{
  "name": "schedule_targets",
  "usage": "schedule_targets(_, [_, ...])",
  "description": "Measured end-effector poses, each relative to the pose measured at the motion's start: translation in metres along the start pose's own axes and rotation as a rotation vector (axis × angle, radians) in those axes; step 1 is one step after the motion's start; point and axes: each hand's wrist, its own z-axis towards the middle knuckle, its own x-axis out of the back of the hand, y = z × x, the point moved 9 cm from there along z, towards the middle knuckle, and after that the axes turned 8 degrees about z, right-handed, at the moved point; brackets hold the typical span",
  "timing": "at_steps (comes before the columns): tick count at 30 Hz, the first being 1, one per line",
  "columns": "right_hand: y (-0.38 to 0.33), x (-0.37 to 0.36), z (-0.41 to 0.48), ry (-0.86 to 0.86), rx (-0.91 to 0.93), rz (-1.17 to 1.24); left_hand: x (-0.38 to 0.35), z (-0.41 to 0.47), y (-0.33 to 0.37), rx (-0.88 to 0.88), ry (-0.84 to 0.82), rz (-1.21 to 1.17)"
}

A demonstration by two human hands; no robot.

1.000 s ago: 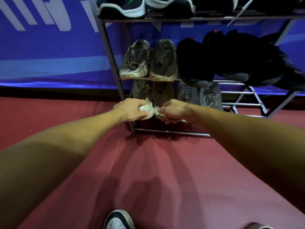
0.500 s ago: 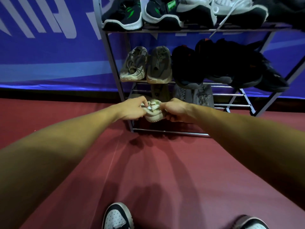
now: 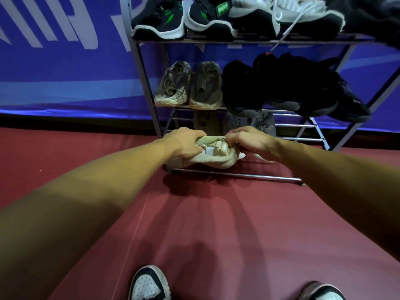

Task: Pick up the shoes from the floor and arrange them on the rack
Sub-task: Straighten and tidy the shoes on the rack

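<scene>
A beige knit shoe (image 3: 213, 158) lies heel toward me at the front of the bottom shelf of the metal shoe rack (image 3: 236, 176). My left hand (image 3: 184, 144) grips its left collar edge and my right hand (image 3: 249, 141) pinches the right side by the heel tab. Behind my hands on the same shelf stand another beige shoe (image 3: 206, 123) and a grey pair (image 3: 255, 125), partly hidden. A pale shoe edge (image 3: 263, 158) shows under my right wrist.
The middle shelf holds a beige-grey pair (image 3: 188, 86) and black shoes (image 3: 292, 87); the top shelf carries black-green (image 3: 179, 20) and white sneakers (image 3: 281, 16). A blue banner (image 3: 65, 72) stands behind. Red floor (image 3: 205, 224) stretches to my own two shoes (image 3: 149, 284).
Both hands have drawn the beige shoe back toward the shelf's front edge and turned its heel opening up toward me. The view has tilted upward, showing more of the top shelf.
</scene>
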Motion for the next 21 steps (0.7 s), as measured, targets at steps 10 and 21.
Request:
schedule_targets(10, [0.005, 0.016, 0.006, 0.228, -0.040, 0.044, 0.015, -0.008, -0.010, 0.139, 0.181, 0.000])
schedule_targets(21, [0.020, -0.043, 0.007, -0.067, -0.174, 0.056, 0.013, -0.001, -0.048, 0.410, 0.212, -0.213])
